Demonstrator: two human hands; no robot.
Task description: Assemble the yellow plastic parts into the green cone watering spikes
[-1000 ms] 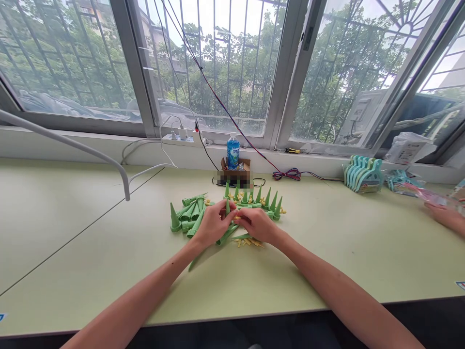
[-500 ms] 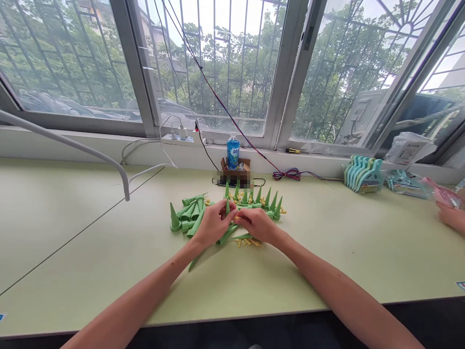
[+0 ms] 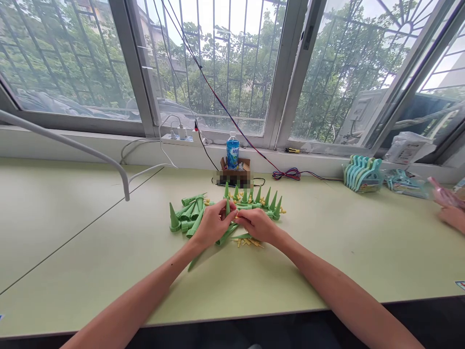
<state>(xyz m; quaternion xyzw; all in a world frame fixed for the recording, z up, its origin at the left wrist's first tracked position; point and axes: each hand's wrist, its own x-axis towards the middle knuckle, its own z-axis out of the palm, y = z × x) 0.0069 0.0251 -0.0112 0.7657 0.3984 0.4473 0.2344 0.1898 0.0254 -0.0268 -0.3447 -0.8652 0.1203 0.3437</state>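
Note:
Over the middle of the pile, my left hand (image 3: pixel 215 222) is closed round a green cone-shaped spike (image 3: pixel 227 207), its point up. My right hand (image 3: pixel 258 224) meets it from the right, fingertips pinched on a small yellow valve-like piece (image 3: pixel 237 216) at the spike's side; the fingers hide most of that piece. Loose green spikes (image 3: pixel 187 213) lie to the left of my left hand. Behind both hands, several upright spikes (image 3: pixel 268 198) stand in a row with yellow pieces among them. Small yellow pieces (image 3: pixel 249 242) lie scattered below my right hand.
A blue liquid bottle (image 3: pixel 233 152) stands by a small cardboard box (image 3: pixel 245 167) near the sill. Coiled wire (image 3: pixel 290 174) and teal hangers (image 3: pixel 363 174) are at the back right. Another person's hand (image 3: pixel 454 216) holds a pink packet (image 3: pixel 445 194). A grey cable (image 3: pixel 90 149) crosses the left.
My hands stay almost in the same place, still together at the green spike. At the far right, the other person's hand and the pink packet have shifted slightly.

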